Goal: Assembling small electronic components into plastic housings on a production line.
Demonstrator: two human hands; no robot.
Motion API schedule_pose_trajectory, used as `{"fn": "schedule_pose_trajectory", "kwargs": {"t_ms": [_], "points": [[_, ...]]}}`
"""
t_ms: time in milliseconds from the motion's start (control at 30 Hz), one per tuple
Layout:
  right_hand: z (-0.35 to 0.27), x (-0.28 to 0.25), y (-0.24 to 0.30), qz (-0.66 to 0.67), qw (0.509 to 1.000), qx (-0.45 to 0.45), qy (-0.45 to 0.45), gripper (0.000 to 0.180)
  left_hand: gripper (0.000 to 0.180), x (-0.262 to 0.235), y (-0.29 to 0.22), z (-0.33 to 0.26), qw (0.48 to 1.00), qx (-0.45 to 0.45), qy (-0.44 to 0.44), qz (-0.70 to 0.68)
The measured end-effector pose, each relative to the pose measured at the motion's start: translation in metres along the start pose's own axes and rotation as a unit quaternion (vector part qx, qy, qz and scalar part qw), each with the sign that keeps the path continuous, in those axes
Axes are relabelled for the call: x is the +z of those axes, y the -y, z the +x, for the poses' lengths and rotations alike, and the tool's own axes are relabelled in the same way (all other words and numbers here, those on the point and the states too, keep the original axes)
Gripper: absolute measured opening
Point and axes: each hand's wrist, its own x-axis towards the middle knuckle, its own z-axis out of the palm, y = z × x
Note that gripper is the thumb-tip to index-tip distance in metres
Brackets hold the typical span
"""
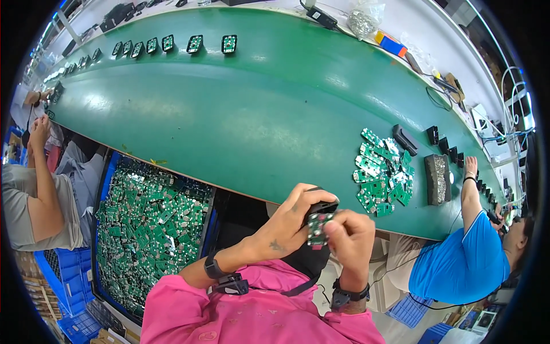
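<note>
In front of my chest, at the table's near edge, my left hand (pixel 283 228) is wrapped round a small black plastic housing (pixel 326 207). My right hand (pixel 352 236) pinches a green circuit board (pixel 317 228) between thumb and fingers. The board is tilted against the housing's near side; whether it sits inside cannot be made out. Just beyond my right hand, a loose heap of green circuit boards (pixel 372 166) lies on the green table (pixel 240 126). A black elongated part (pixel 405 139) rests beside that heap.
Left of me stands a blue-rimmed bin full of circuit boards (pixel 149 235). Housings with boards (pixel 195 44) line the far side. Right of the heap are a speckled block (pixel 438 179) and black housings (pixel 444 145). A person in blue (pixel 458 266) reaches in there; other people sit left.
</note>
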Motion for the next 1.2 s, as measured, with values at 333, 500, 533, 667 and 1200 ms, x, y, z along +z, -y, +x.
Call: {"fn": "schedule_pose_trajectory", "kwargs": {"t_ms": [333, 500, 533, 667, 1200], "points": [[0.008, 0.014, -0.002, -0.147, 0.983, -0.064, -0.093, 0.022, 0.059, 0.004, -0.011, -0.006, 0.993, -0.006, -0.086, 0.08], [0.015, 0.019, -0.012, -0.198, 0.963, -0.122, -0.134, 0.029, 0.055, -0.008, -0.026, -0.005, 0.961, -0.204, 0.006, -0.188], [0.015, 0.02, -0.012, -0.197, 0.964, -0.122, -0.133, 0.029, 0.055, -0.008, -0.027, -0.005, 0.961, -0.205, 0.004, -0.188], [0.016, 0.02, -0.019, -0.24, 0.953, -0.107, -0.151, 0.024, 0.045, -0.004, -0.022, -0.003, 0.971, -0.219, -0.019, -0.097], [0.018, 0.032, -0.026, -0.16, 0.979, -0.066, -0.109, 0.033, 0.04, -0.01, -0.023, 0.005, 0.959, -0.272, -0.004, -0.08]]}}
